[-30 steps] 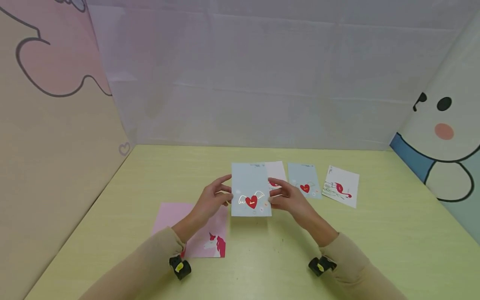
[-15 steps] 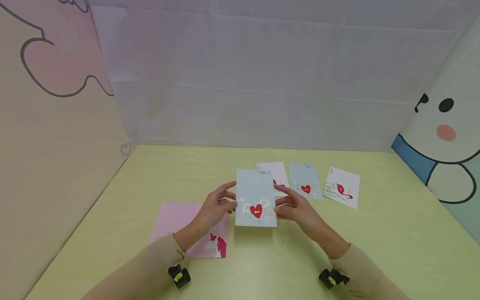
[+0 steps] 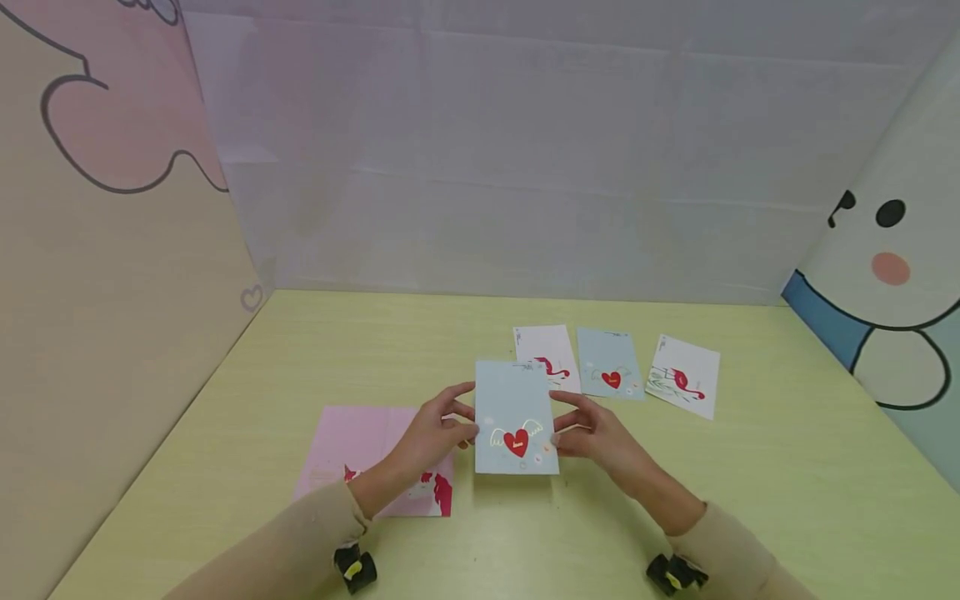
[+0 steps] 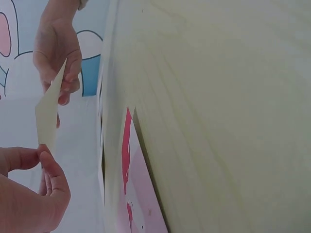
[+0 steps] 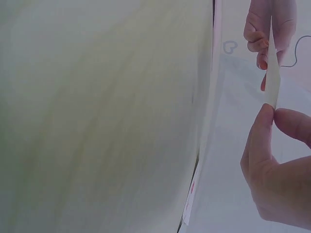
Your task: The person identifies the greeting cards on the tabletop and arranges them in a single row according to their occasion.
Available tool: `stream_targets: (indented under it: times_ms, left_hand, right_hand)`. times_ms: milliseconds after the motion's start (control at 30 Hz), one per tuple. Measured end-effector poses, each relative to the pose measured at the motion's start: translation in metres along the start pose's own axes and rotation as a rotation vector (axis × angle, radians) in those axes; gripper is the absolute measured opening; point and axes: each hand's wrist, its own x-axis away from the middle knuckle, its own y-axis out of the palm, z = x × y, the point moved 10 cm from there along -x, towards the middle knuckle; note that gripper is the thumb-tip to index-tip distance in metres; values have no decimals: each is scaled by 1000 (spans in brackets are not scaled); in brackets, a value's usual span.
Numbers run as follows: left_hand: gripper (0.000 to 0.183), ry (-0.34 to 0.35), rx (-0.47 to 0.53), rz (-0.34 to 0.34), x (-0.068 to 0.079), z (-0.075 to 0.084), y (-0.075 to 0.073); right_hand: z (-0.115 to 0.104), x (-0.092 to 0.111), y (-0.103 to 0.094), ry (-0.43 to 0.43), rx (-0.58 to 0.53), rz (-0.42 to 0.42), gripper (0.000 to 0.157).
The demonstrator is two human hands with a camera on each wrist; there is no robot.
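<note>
A light blue card (image 3: 513, 408) with a red winged heart is held up over the table between both hands. My left hand (image 3: 438, 429) pinches its left edge between thumb and fingers. Its right edge is pinched by my right hand (image 3: 596, 429). In the left wrist view the card (image 4: 47, 116) shows its plain pale back, clear above the table. From the right wrist the card (image 5: 272, 77) appears nearly edge-on, with thumb and fingertip meeting at its edge. In the head view it overlaps the lower part of a white flamingo card (image 3: 536, 342).
Behind and to the right lie another light blue heart card (image 3: 609, 358) and a white flamingo card (image 3: 686, 375). A pink unicorn sheet (image 3: 345, 442) lies at the left, partly under my left forearm. A pale curtain (image 3: 480, 167) closes off the back of the yellowish table (image 3: 787, 483).
Both hands have brought the light blue card toward me and slightly right. More of the white flamingo card behind it now shows. The cards on the table stay where they were.
</note>
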Motion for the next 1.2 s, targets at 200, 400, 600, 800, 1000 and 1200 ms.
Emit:
stream_targets:
  times_ms: [200,400,600,800,1000,1200]
  left_hand:
    - [58,-40,-18,-31,-6,-26,3]
    - [58,-42,-44,-65,-4,-33,6]
    - [58,-42,-63,-102,-1,-35,9]
    - [57,-40,-116,-121,1,-36,9]
    - [55,-48,-186,-149,2,-39,11]
    - [55,-44,-212,-159,3,-40,12]
  right_hand:
    - [8,4,2,44,22,9,58]
    - [15,7,3,79,50,4,58]
    - [17,8,5,95,66,-18,58]
    - [20,7,8,101,80,-78,60]
    - [26,4,9,134,115,-86,59]
    - [30,2,10,155,120,-79,57]
